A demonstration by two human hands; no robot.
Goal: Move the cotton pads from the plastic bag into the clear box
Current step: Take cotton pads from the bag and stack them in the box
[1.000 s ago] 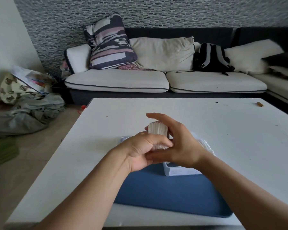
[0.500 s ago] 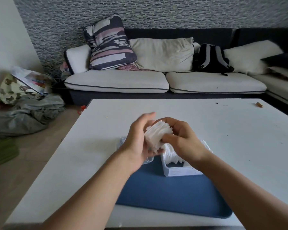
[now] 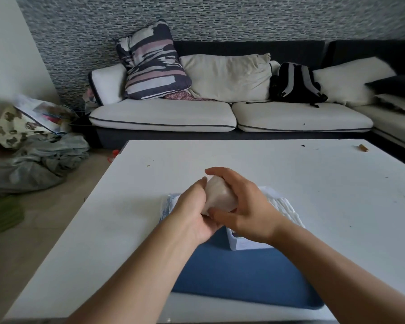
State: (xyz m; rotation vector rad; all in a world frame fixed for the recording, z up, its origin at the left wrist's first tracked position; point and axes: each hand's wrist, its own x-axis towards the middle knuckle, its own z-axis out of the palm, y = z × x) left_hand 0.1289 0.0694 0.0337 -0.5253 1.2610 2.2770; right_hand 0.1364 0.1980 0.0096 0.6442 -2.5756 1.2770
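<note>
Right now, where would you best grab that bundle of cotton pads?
By its two flat ends, one hand from each side, as the left hand and right hand hold the stack of cotton pads: loose pads likely fan apart unless squeezed together.

A single wide-angle view from the person's head looks forward and down across the white worktop (image 3: 313,195). Both forearms reach in from the bottom edge, the hands close below the lens at centre. Farther off, the sofa (image 3: 164,115) and patterned wall (image 3: 243,17) fill the top.
</note>
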